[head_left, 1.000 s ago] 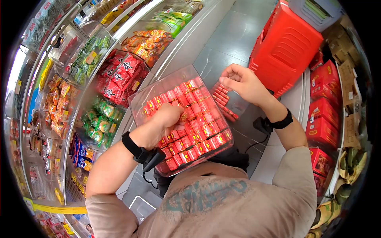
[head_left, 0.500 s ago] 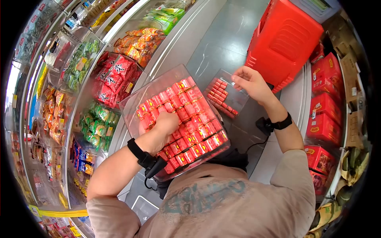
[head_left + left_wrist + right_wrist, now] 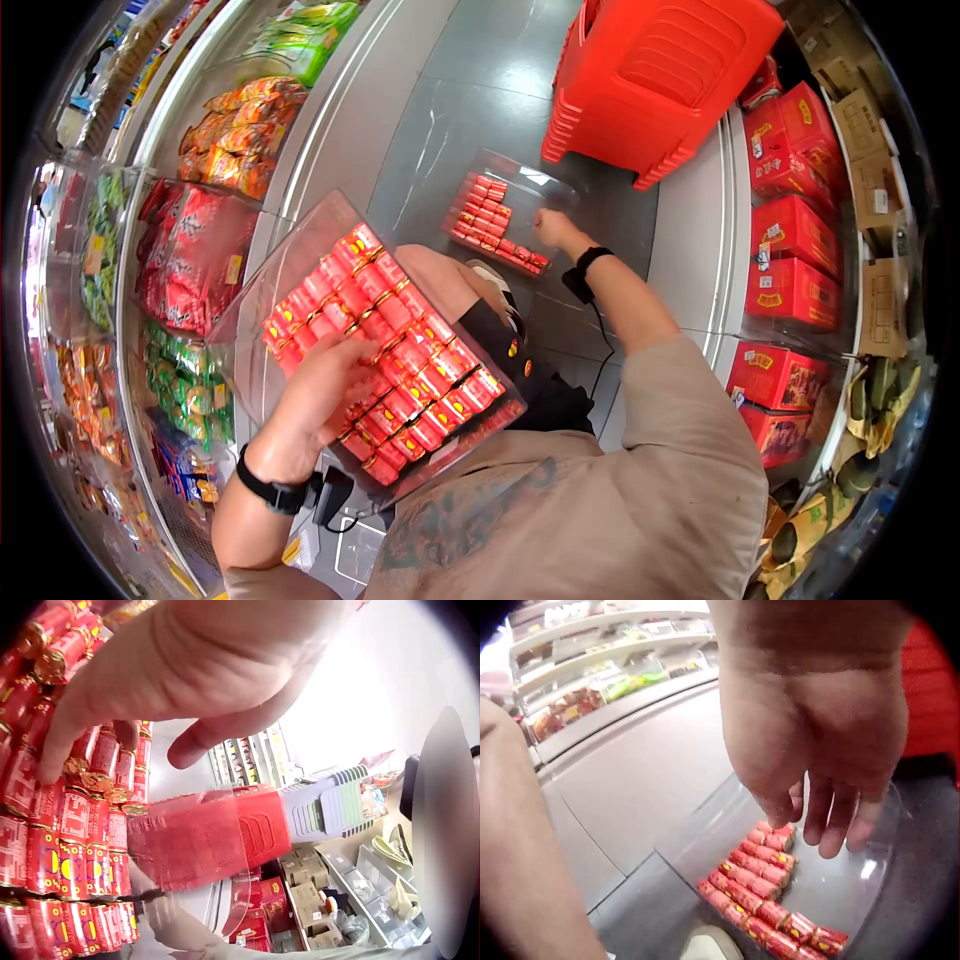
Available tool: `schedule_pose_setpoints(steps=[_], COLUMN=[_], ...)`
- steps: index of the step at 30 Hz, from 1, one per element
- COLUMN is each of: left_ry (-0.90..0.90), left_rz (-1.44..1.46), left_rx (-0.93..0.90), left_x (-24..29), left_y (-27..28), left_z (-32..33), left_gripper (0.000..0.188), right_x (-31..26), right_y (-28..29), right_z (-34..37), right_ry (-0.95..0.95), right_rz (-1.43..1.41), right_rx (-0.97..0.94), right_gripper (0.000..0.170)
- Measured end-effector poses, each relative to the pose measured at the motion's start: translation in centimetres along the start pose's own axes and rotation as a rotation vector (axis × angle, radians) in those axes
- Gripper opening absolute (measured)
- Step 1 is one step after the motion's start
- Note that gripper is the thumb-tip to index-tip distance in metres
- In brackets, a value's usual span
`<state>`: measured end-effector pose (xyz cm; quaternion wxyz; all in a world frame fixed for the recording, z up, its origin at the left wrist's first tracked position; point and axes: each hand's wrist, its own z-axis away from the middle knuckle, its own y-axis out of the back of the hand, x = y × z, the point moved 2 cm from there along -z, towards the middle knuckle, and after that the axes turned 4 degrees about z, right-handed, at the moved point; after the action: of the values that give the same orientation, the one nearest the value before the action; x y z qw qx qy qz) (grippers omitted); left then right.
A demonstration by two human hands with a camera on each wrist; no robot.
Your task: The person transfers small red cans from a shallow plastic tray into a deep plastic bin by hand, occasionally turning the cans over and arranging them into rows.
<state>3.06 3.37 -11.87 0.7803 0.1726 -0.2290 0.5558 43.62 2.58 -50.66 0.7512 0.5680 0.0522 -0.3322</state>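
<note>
A clear plastic box (image 3: 243,325), tilted near the person's lap, holds tight rows of red-wrapped rolls (image 3: 415,365). Over those rolls lies the left hand (image 3: 325,385); in the left wrist view its fingers (image 3: 64,739) are right at the rolls and the thumb stands apart, gripping none. Lower down, a second clear container (image 3: 548,180) stands on the floor with shorter rows of the same rolls (image 3: 761,874) along one side. The right hand (image 3: 560,230) reaches down over this container. Its fingers (image 3: 817,817) hang loosely beside the rolls, nothing visible between them.
Stacked red plastic stools (image 3: 670,75) stand on the floor beyond the lower container. Shelves of bagged snacks (image 3: 245,130) line the left; red gift boxes (image 3: 795,235) and cardboard cartons (image 3: 882,195) line the right. A cable (image 3: 607,345) hangs from the right wrist camera.
The right hand has reached down and forward to the container on the floor. The left hand, earlier with fingers in among the rolls, now lies looser over them. The view has turned rightward.
</note>
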Motion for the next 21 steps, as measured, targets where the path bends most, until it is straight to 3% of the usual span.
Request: schedule_pose_setpoints(steps=[2, 7, 10, 21], left_ry=[0.009, 0.120, 0.037, -0.121], left_rz=[0.037, 0.017, 0.050, 0.135], left_rx=[-0.004, 0.001, 0.090, 0.098], left_x=[0.6, 1.1, 2.5, 5.1], left_y=[-0.2, -0.6, -1.7, -2.5], left_z=[0.6, 1.2, 1.5, 0.8], left_gripper=[0.014, 0.022, 0.024, 0.032], right_x=[0.9, 0.1, 1.6, 3.9], right_y=[-3.1, -5.4, -8.6, -10.9], right_z=[-0.9, -0.7, -1.1, -2.8], right_ry=[0.022, -0.167, -0.260, -0.146], right_rz=[0.091, 0.169, 0.229, 0.295], right_rx=[-0.087, -0.241, -0.296, -0.393], right_gripper=[0.023, 0.028, 0.031, 0.029])
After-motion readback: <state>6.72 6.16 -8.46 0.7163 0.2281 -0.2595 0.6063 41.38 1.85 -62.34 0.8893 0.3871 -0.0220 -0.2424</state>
